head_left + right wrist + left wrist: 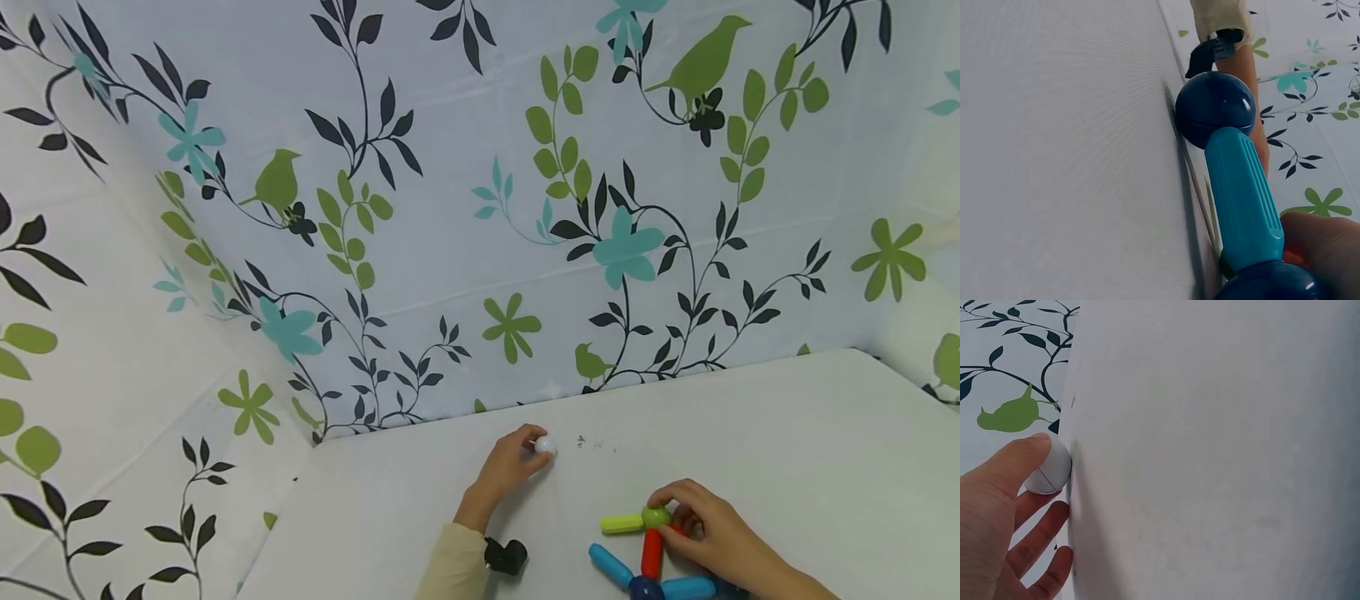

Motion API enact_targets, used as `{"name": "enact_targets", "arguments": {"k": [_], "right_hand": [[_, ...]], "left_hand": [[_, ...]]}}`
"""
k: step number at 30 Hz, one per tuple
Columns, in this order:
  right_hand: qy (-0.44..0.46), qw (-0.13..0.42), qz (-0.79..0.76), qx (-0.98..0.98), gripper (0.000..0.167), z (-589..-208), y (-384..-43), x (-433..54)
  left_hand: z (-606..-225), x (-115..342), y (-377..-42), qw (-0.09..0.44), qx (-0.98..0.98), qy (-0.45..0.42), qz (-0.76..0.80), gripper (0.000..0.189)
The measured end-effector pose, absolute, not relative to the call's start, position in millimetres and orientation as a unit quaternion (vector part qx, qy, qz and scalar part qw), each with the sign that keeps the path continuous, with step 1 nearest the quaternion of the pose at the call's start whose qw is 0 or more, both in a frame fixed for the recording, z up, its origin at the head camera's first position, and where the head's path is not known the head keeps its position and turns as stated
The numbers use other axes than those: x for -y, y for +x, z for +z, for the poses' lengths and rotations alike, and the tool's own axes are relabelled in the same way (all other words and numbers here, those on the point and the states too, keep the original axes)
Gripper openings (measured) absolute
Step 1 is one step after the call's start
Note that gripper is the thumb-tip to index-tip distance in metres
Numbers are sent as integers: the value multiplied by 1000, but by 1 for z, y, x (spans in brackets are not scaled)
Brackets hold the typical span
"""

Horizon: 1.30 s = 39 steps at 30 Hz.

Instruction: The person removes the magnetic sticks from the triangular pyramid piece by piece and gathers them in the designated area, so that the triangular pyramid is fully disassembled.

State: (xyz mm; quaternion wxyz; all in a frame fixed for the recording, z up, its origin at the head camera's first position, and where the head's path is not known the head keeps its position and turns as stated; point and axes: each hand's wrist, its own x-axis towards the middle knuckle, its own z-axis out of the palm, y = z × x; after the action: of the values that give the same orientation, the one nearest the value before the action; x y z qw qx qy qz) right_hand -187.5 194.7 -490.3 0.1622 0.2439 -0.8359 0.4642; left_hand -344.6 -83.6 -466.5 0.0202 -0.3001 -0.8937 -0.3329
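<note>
- Head view: the green ball (656,517), taken as landmark, is pinched between thumb and forefinger of the right hand (712,529); how its other fingers lie cannot be fully told.
- Beyond and left of the green ball, well apart from it, the white ball (545,446) is grasped between thumb and fingers of the left hand (513,462). Whether its weight is borne by the white tabletop (787,433) cannot be told.
- Step in hand, as judged: a ball-and-rod toy construction seems to be steadied at the green ball while a loose white ball is picked up or placed.
- Next move, as judged: a secure pinch on the white ball would be called for, with little pull on the green ball's joints.
- Left of the green ball, a yellow-green rod (621,524) is joined to it; on its near side, a red rod (652,554) is run down to a navy ball (646,588), from which two blue rods (611,567) are splayed.
- Hard, glossy plastic is suggested by highlights on the navy spheres; lengthwise ribs are shown on a blue bar in the right wrist view, and a fine seam is seen on the white ball.
- Beyond the green ball, fabric (450,250) is printed with leaves and birds.
</note>
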Motion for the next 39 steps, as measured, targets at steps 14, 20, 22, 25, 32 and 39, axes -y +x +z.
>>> {"name": "enact_targets", "arguments": {"k": [14, 20, 22, 25, 32, 39], "right_hand": [[252, 153, 465, 835, 28, -491, -186, -190], [251, 149, 466, 835, 28, -491, -187, -190], [252, 151, 466, 835, 28, -491, -187, -191], [258, 159, 464, 832, 29, -492, -186, -191], [257, 171, 456, 834, 30, -492, -186, -194], [258, 179, 446, 838, 31, -490, -188, -195]], "left_hand": [[-466, 88, -334, 5, 904, -258, -342, 53], [-467, 90, -326, 37, 900, -266, -344, 45], [-468, 91, -323, 58, 898, -275, -339, 42], [-467, 92, -319, 91, 892, -287, -338, 38], [-462, 91, -310, 127, 875, -311, -349, 33], [-453, 85, -293, 131, 874, -334, -329, 31]]}}
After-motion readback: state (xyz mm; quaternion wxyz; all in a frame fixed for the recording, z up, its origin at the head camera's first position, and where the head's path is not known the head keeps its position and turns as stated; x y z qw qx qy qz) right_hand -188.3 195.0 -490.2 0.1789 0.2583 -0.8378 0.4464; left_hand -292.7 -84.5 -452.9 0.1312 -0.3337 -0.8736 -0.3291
